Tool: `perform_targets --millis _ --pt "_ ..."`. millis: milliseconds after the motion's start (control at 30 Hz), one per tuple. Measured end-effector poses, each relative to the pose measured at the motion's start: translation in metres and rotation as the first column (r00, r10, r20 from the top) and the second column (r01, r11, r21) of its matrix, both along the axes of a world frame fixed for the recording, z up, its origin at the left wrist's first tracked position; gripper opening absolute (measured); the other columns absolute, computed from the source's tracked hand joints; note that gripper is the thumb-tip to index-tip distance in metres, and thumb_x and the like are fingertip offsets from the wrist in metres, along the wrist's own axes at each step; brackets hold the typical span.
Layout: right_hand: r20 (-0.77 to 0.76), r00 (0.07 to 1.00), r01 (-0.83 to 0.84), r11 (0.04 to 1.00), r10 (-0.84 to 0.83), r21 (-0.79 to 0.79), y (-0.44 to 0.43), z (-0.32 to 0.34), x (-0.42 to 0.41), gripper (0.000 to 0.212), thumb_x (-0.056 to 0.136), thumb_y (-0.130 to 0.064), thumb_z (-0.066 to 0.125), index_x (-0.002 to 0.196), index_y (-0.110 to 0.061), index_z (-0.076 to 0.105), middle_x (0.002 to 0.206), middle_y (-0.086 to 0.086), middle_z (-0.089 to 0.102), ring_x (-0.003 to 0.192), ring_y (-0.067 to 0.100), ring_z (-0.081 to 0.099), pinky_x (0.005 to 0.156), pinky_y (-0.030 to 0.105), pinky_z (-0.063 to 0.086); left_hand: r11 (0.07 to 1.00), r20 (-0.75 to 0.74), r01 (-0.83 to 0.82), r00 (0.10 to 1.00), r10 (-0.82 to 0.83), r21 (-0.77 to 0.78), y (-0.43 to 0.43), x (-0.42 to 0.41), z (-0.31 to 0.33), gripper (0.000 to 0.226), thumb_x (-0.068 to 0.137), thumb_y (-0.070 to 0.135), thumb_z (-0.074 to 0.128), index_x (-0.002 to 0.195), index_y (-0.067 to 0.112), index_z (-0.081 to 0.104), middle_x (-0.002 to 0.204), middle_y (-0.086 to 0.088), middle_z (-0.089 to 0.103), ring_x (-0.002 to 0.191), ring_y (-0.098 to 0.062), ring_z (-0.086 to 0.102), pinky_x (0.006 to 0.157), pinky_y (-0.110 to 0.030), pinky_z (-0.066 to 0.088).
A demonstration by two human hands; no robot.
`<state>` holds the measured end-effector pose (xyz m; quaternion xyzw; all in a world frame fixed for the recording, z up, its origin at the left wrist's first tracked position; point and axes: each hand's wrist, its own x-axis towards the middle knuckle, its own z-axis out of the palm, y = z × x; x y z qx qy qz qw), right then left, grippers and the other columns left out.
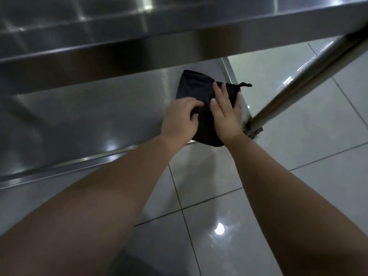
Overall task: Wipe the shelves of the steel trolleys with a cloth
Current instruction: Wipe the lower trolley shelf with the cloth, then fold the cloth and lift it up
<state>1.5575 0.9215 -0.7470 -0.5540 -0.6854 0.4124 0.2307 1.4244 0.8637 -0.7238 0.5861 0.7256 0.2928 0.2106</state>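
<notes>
A dark cloth [194, 86] lies on the right front corner of the steel trolley's lower shelf [89, 120]. My right hand [225, 114] presses flat on the cloth with straight fingers, close to the corner post. My left hand [179, 118] sits just left of it, its fingers curled and pinching a fold of the cloth. A small loop of the cloth [246, 85] sticks out past the shelf's right edge. The near end of the cloth hangs over the shelf's front edge.
The upper steel shelf [139, 32] overhangs the far part of the lower one. A round steel post [310, 78] slants up from the shelf's right front corner. Glossy pale floor tiles [288, 156] lie to the right and in front, with a lamp reflected in them.
</notes>
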Motion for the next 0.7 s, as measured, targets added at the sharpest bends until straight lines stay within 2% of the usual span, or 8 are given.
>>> perform_targets --millis 100,167,200,267,333,367,533,700 --pt "0.467 0.884 -0.154 0.965 0.039 0.211 0.003 0.017 -0.010 0.056 0.100 -0.033 0.039 0.152 -0.043 0.019 0.164 -0.008 0.011 0.148 0.037 -0.005 0.120 0.053 -0.001 0.963 -0.155 -0.255 0.958 0.240 -0.089 -0.028 -0.014 0.007 0.037 0.086 0.028 0.066 0.123 0.029 0.059 0.124 0.002 0.056 0.117 -0.024 0.045 0.099 -0.038 0.037" --pt "0.543 0.835 -0.294 0.909 0.095 0.294 0.009 0.034 -0.025 0.060 0.095 -0.018 0.045 0.150 -0.036 0.028 0.161 -0.003 0.021 0.147 0.039 0.002 0.118 0.056 0.005 0.920 -0.112 -0.339 0.940 0.322 -0.196 -0.033 -0.015 0.009 0.045 0.084 0.038 0.069 0.126 0.028 0.055 0.123 -0.002 0.053 0.115 -0.027 0.045 0.095 -0.040 0.038" --pt "0.579 0.790 -0.411 0.875 0.203 0.254 0.013 0.040 -0.035 0.064 0.093 -0.016 0.049 0.150 -0.035 0.028 0.162 -0.004 0.020 0.147 0.039 0.001 0.118 0.056 0.007 0.904 -0.097 -0.361 0.933 0.347 -0.230 -0.033 -0.014 0.010 0.047 0.084 0.042 0.069 0.126 0.027 0.054 0.123 -0.003 0.053 0.115 -0.028 0.047 0.094 -0.041 0.038" --pt "0.725 0.559 -0.653 0.753 0.403 0.085 0.017 0.045 -0.055 0.071 0.092 -0.017 0.054 0.152 -0.038 0.021 0.164 -0.008 0.005 0.148 0.038 -0.010 0.118 0.057 0.000 0.873 -0.135 -0.395 0.919 0.371 -0.288 -0.031 -0.011 0.010 0.048 0.085 0.045 0.067 0.126 0.025 0.054 0.124 -0.004 0.055 0.116 -0.029 0.049 0.095 -0.043 0.038" --pt "0.851 0.327 -0.741 0.670 0.411 -0.039 0.017 0.045 -0.066 0.073 0.094 -0.021 0.056 0.153 -0.038 0.016 0.164 -0.010 -0.003 0.147 0.038 -0.018 0.117 0.060 -0.007 0.824 -0.179 -0.446 0.895 0.409 -0.350 -0.029 -0.008 0.009 0.049 0.086 0.045 0.066 0.127 0.022 0.052 0.127 -0.006 0.055 0.119 -0.031 0.048 0.097 -0.044 0.037" --pt "0.884 0.281 -0.742 0.669 0.373 -0.046 0.016 0.044 -0.067 0.074 0.093 -0.023 0.057 0.153 -0.037 0.015 0.164 -0.009 0.001 0.147 0.038 -0.015 0.116 0.061 -0.008 0.795 -0.173 -0.470 0.882 0.439 -0.383 -0.028 -0.006 0.009 0.049 0.086 0.044 0.066 0.126 0.020 0.053 0.127 -0.007 0.056 0.119 -0.031 0.048 0.097 -0.044 0.036" --pt "0.958 0.260 -0.746 0.654 0.118 0.121 0.007 0.054 -0.058 0.055 0.086 -0.029 0.061 0.137 -0.023 0.043 0.145 0.011 0.037 0.134 0.040 0.027 0.115 0.051 0.018 0.822 -0.152 -0.423 0.906 0.395 -0.381 -0.030 -0.014 0.015 0.030 0.087 0.041 0.066 0.109 0.022 0.067 0.112 -0.008 0.065 0.113 -0.033 0.051 0.090 -0.041 0.038" --pt "0.927 0.363 -0.746 0.625 0.096 0.227 -0.018 0.064 -0.037 0.048 0.081 -0.024 0.064 0.127 -0.021 0.050 0.138 0.011 0.041 0.128 0.037 0.033 0.108 0.047 0.024 0.929 -0.144 -0.303 0.950 0.277 -0.212 -0.063 -0.042 0.033 0.019 0.086 0.038 0.068 0.103 0.029 0.066 0.105 0.001 0.065 0.106 -0.027 0.055 0.082 -0.036 0.034"
